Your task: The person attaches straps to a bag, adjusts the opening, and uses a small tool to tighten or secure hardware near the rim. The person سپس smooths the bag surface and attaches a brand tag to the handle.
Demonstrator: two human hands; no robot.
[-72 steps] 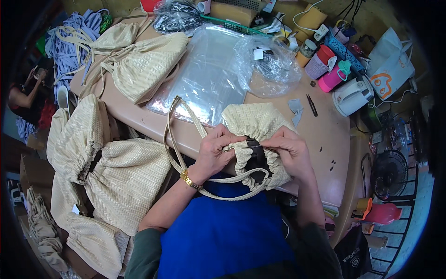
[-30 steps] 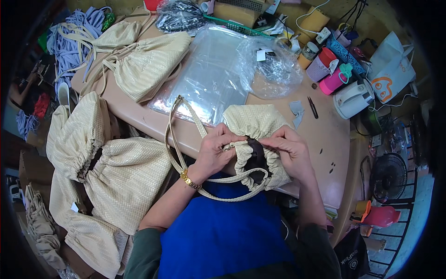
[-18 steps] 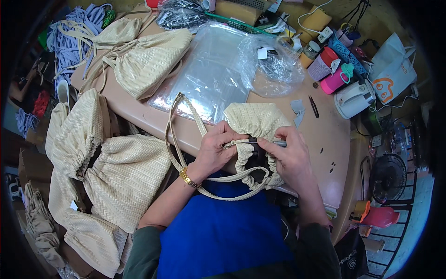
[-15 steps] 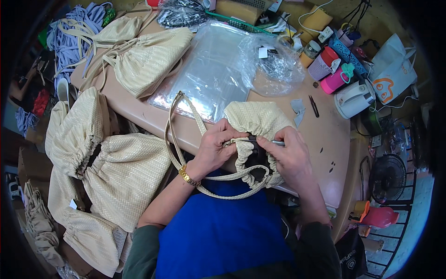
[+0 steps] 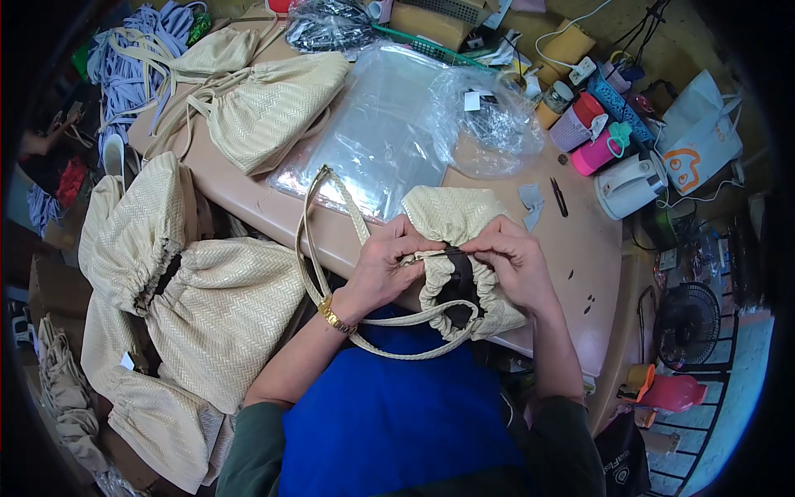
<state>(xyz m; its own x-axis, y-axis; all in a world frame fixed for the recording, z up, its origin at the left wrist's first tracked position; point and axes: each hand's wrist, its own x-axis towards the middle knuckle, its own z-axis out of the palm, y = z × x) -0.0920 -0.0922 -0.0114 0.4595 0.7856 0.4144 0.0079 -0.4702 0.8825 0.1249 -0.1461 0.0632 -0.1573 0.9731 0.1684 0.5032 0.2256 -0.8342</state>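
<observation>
A cream woven drawstring bag with a gathered rim and dark lining lies at the table's front edge, its mouth toward me. My left hand is closed in a pinch on the bag's rim. My right hand is closed too, thumb and fingertips together at the rim just opposite; what they pinch is too small to make out. Between the fingertips runs a thin dark line over the opening. The bag's long strap loops below my left hand and over the bag's mouth.
More cream bags are heaped at the left, and another bag lies on the table beside clear plastic sleeves. Black tweezers and a grey scrap lie right of my work. A white kettle stands farther right.
My right hand has shifted slightly up and left, its fingertips now closer to the left hand's. The grey-handled tool it held no longer shows clearly. The left hand keeps its pinch.
</observation>
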